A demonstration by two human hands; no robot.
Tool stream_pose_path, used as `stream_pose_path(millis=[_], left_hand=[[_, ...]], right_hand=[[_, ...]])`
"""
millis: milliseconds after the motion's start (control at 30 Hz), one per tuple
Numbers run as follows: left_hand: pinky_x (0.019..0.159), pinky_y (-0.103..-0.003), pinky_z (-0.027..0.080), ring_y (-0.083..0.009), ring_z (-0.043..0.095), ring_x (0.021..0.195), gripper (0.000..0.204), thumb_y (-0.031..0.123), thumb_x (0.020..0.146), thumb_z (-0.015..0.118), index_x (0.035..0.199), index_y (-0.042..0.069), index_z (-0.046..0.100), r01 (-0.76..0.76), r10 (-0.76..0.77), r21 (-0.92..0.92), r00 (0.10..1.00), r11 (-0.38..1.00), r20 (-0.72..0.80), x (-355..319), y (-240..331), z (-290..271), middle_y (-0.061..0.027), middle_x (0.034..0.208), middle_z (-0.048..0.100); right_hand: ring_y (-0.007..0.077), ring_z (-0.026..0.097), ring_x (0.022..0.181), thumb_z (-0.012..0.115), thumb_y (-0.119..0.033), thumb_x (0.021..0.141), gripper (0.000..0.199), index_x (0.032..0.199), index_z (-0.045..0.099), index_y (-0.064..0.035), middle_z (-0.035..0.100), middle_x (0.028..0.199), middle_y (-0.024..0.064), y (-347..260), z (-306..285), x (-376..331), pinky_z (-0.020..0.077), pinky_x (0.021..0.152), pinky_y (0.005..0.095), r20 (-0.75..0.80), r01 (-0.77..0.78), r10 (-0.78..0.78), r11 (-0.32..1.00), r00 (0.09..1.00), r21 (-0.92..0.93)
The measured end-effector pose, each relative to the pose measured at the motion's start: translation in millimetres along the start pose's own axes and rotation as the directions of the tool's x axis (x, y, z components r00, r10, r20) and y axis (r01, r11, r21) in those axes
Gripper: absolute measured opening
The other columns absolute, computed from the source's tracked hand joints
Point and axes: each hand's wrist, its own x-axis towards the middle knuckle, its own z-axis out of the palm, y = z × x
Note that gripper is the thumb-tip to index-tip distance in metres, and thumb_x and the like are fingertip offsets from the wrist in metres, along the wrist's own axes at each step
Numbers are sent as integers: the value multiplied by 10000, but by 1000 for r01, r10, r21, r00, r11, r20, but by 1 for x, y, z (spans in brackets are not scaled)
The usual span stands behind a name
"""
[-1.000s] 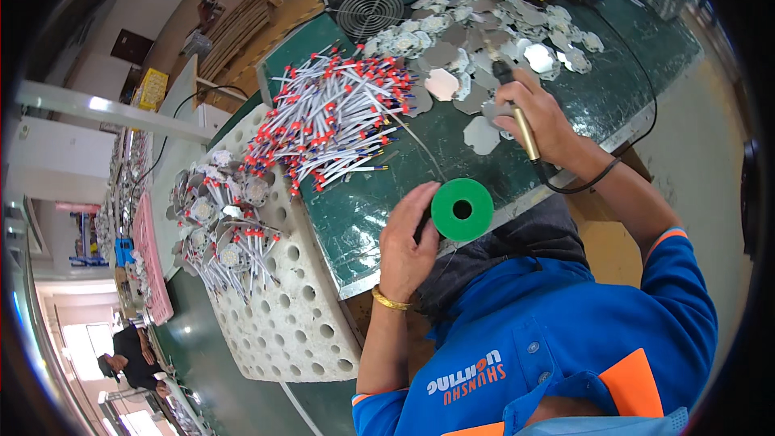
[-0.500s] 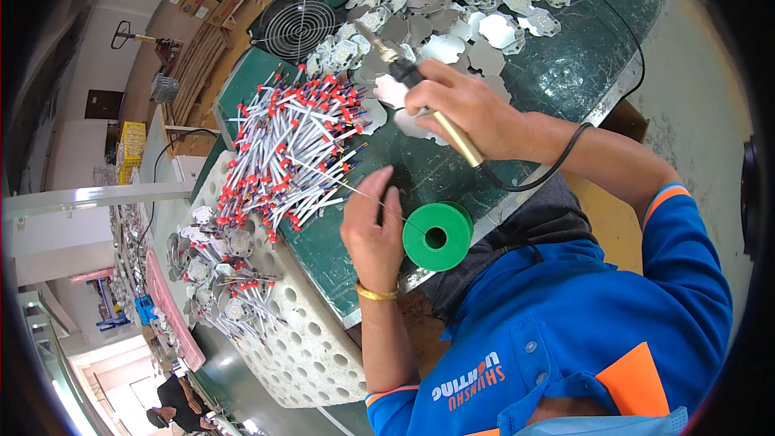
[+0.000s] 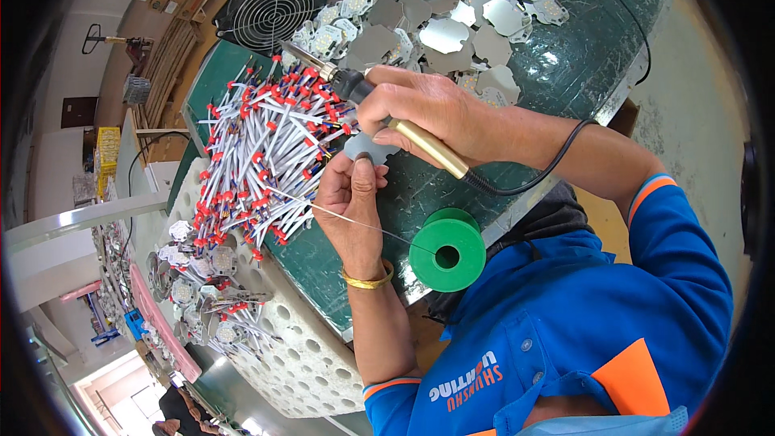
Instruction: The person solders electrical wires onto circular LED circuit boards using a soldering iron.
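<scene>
Left hand (image 3: 353, 203) edge-pinches a flat grey metal plate (image 3: 361, 145), likely light, stiff. Alongside, right hand (image 3: 444, 113) grips a slim gold-handled soldering iron (image 3: 429, 146)

Orange-and-white lettering (image 3: 467, 383) stands on the blue shirt (image 3: 601, 299).

Head-worn fisheye, left of a side-by-side pair. Looks steeply down from close above the wearer's bare fingers (image 3: 389, 102), taking in the glossy dark-green surface (image 3: 569, 73); straight edges bow outward.
</scene>
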Motion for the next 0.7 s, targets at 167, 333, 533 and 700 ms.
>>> stream_pose_path(millis=[167, 333, 533, 700], left_hand=[[590, -194, 438, -72, 541, 655, 175, 111, 858, 609, 964, -27, 618, -128, 165, 217, 974, 968, -158, -1, 4, 5, -49, 758, 621], [588, -214, 453, -95, 567, 653, 139, 59, 812, 645, 928, -17, 636, -239, 321, 344, 924, 908, -207, -7, 2, 8, -68, 748, 633], [689, -277, 485, -180, 620, 731, 163, -32, 743, 652, 904, -5, 660, -354, 511, 622, 855, 699, -88, -8, 5, 11, -102, 823, 663], [677, -237, 484, -128, 597, 742, 201, -31, 799, 593, 997, -20, 628, -397, 515, 663, 857, 635, 20, -5, 1, 10, -90, 880, 638]], right_hand=[[241, 498, 656, 654, -52, 749, 243, 899, 465, -81, 492, 731, 48, 5, -7, -3, 408, 549, 337, 33, -10, 14, 994, 999, -110], [175, 502, 577, 675, -168, 785, 258, 908, 465, -82, 488, 744, 42, 3, -9, -4, 403, 506, 293, 6, -25, 26, 987, 1000, -160], [72, 531, 612, 693, -190, 783, 282, 929, 483, -70, 496, 774, 23, -1, -8, -5, 423, 525, 242, 28, -214, 212, 972, 977, 101], [83, 528, 647, 679, -87, 768, 246, 916, 483, -63, 495, 764, 25, 1, -11, -6, 439, 578, 239, 32, -279, 277, 949, 960, 144]])
